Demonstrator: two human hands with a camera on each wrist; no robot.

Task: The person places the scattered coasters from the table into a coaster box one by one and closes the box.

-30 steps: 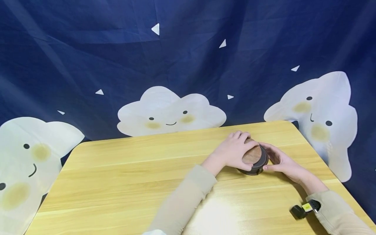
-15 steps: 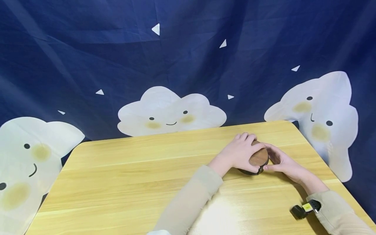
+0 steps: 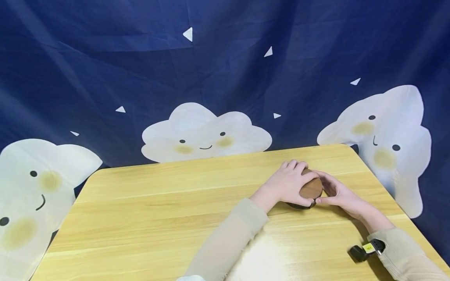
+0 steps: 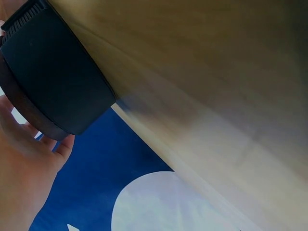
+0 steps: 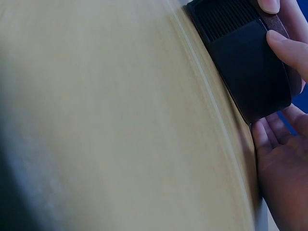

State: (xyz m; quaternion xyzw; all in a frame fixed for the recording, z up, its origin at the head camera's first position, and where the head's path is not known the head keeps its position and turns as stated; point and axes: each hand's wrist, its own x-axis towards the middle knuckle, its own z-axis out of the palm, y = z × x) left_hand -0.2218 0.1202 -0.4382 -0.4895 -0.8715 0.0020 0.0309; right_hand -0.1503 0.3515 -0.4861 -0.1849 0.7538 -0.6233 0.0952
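Toward the right of the table stands a round black box (image 5: 250, 72) with a brown wood-look lid (image 3: 311, 188) over it. A ribbed patch (image 5: 228, 21) shows on its curved black side in the right wrist view. My left hand (image 3: 290, 184) grips the lid from the left, fingers over its far edge and thumb at the near edge. From the right, my right hand (image 3: 339, 195) curls round the side, thumb near the front and fingers behind. In the left wrist view the brown lid rim (image 4: 29, 103) sits against the black wall.
The wood-grain table (image 3: 158, 218) stretches far to the left of the hands. A dark blue curtain (image 3: 225, 70) with smiling clouds hangs right behind its back edge. A black wrist device (image 3: 367, 248) with a yellow label is at the right sleeve.
My left hand has moved a little to the right with the lid, which was off to the left over the black box and now covers its top. The right hand stays in place.
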